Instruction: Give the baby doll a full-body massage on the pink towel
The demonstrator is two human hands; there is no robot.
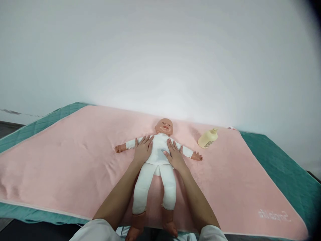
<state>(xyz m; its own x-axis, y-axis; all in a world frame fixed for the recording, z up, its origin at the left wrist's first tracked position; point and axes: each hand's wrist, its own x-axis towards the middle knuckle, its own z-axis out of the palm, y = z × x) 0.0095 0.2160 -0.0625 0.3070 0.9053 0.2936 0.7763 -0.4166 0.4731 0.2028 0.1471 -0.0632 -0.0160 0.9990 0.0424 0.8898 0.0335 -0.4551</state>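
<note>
A baby doll [157,152] with a white cloth body lies on its back, head toward the wall and arms spread to both sides. My left hand [143,149] rests flat along the left side of its torso, fingers stretched toward the doll's shoulder. On the opposite side of the chest lies my right hand [175,155], fingers spread and thumb pointing inward. A greyish damp-looking patch shows on the cloth between the hands. Neither hand grips anything.
A pale yellow pump bottle [208,138] lies tilted to the right of the doll. Beneath everything is a pink mat [75,160] over a green quilted cover [278,167]. A white wall [160,60] rises behind the far edge. The doll's feet reach the near edge.
</note>
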